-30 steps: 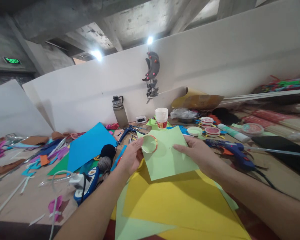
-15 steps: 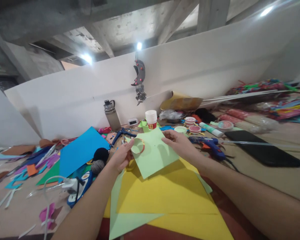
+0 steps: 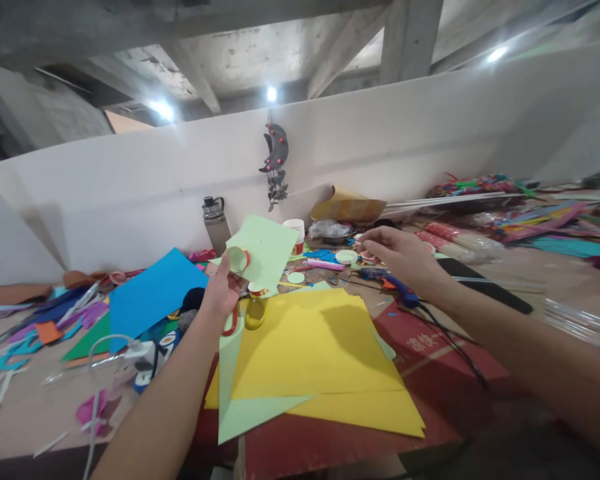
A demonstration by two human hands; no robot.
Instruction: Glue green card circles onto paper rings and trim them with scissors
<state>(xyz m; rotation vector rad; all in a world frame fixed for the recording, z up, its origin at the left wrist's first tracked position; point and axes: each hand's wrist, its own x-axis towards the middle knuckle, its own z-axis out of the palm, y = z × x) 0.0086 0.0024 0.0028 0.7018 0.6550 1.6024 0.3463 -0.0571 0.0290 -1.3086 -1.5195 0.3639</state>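
Right hand (image 3: 399,259) is off the green sheet (image 3: 269,248) — now beyond-right of the yellow stack (image 3: 305,353), fingers parted, looks empty. Left hand (image 3: 223,291) alone pinches sheet plus ring (image 3: 247,259) near stack's far-left corner — right is free.

My left arm (image 3: 167,387) extends forward, left hand (image 3: 221,293) pinching, thumb uppermost. My right arm (image 3: 520,350) angles inward, right hand (image 3: 400,257) fingers bent, loosely parted.

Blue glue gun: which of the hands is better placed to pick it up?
Probably the right hand: it appears free and is close to the glue gun, while the left hand holds light-green paper.
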